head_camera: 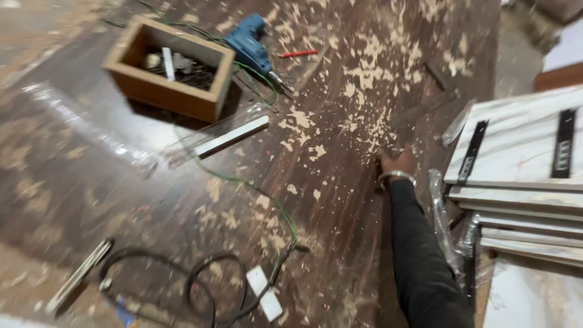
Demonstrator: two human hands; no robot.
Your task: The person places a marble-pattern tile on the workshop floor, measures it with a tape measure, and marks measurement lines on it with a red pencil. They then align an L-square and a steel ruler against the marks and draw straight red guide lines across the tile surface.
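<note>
1. I see only my right hand (398, 163), at the end of a black sleeve (422, 255) with a metal bangle (396, 177) at the wrist. It rests on the dark wood-grain board (152, 200), knuckles up. The picture is blurred, so I cannot tell how far the fingers are spread or whether they grip anything.
2. My left hand is out of view.
3. The hand sits among pale sawdust flakes (364, 73), which lie thickest just ahead of it and to its left.
4. Just to the right of my arm, the board's edge meets crumpled clear plastic wrap (446, 225) and a stack of white marble-look panels (522, 152) with black strips. That side is tight.
5. To the left the board is wide and flat, with more open room between my hand and a thin green wire (267, 203) that loops across it.
6. Far ahead on the left stand an open wooden box (167, 91) holding small hardware and a blue power drill (248, 45), with a red pencil (297, 53) near it. All are well apart from my hand.
7. A white-edged strip (234, 136) in clear film lies below the box.
8. Black cable (200, 291) coils at the near edge.
</note>
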